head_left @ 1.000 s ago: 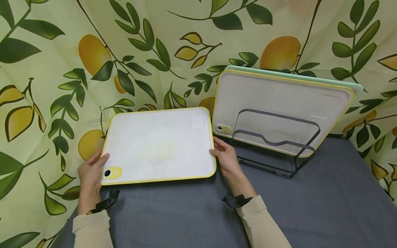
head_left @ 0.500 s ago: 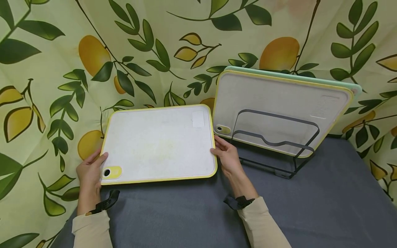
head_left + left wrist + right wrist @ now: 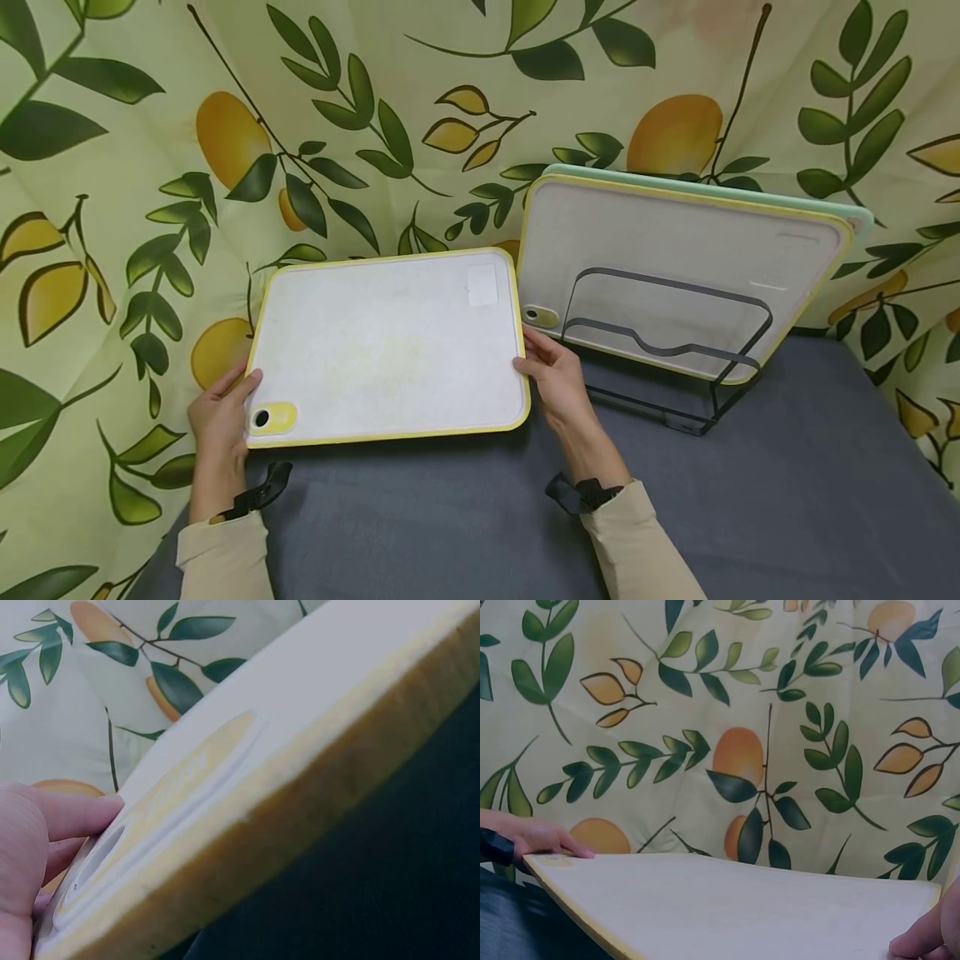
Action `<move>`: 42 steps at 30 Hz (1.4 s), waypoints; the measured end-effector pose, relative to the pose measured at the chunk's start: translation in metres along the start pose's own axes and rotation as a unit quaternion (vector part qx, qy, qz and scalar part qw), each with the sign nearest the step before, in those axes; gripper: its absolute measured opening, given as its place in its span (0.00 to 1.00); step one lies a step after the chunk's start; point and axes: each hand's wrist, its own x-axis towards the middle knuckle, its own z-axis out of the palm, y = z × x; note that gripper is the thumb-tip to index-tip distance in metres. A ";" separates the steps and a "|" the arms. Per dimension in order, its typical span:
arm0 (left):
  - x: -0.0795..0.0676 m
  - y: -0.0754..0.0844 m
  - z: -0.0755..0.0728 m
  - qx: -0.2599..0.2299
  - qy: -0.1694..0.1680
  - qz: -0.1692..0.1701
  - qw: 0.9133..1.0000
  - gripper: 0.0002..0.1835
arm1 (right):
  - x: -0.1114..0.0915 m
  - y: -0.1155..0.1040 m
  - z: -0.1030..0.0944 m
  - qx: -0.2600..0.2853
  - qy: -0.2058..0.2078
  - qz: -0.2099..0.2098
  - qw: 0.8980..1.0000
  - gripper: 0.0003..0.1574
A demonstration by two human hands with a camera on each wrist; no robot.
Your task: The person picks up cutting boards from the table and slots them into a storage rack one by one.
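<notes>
Between both hands is a white cutting board [image 3: 386,350] with a yellow rim, tilted up over the grey tablecloth. My left hand [image 3: 219,421] grips its left edge, thumb on the face near the yellow corner patch with a dark hole. Opposite, my right hand [image 3: 558,383] pinches the right edge, thumb in front and fingers behind. The left wrist view shows the board's thick yellow edge [image 3: 247,825] up close, with the left thumb and fingers [image 3: 79,814] around its corner. In the right wrist view the board's face [image 3: 757,907] spans the bottom, a hand at each end.
Right of the held board stands a dark wire rack [image 3: 667,346]. Leaning in it are another yellow-rimmed board [image 3: 675,237] and, behind that, a mint green board [image 3: 862,221]. A grey cloth [image 3: 420,517] covers the table, and a leaf-and-fruit patterned curtain [image 3: 480,200] hangs behind.
The held board's top and right edges have risen slightly in view, and its right end has shifted a little right with my right hand. Both hands keep their grip.
</notes>
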 end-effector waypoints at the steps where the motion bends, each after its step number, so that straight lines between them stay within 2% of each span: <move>1: 0.000 0.000 0.000 0.000 -0.001 0.002 1.000 0.29 | -0.001 -0.001 0.000 0.002 0.001 -0.002 1.000 0.37; 21: -0.007 0.010 0.003 -0.042 -0.024 0.003 0.999 0.29 | -0.013 -0.018 -0.004 0.010 0.004 -0.021 1.000 0.38; 27: -0.009 0.011 0.000 -0.015 -0.024 -0.009 1.000 0.30 | -0.017 -0.022 -0.005 0.011 0.004 -0.023 1.000 0.38; 29: -0.009 0.011 -0.001 -0.009 -0.024 -0.016 1.000 0.26 | -0.019 -0.023 -0.005 0.012 0.002 -0.026 1.000 0.38; 34: -0.012 0.012 -0.002 -0.004 -0.034 -0.015 0.999 0.08 | -0.022 -0.028 -0.006 0.017 -0.004 -0.040 0.999 0.37; 42: -0.015 0.015 0.002 0.003 -0.037 -0.004 0.999 0.07 | -0.025 -0.032 -0.010 0.022 -0.001 -0.044 0.999 0.38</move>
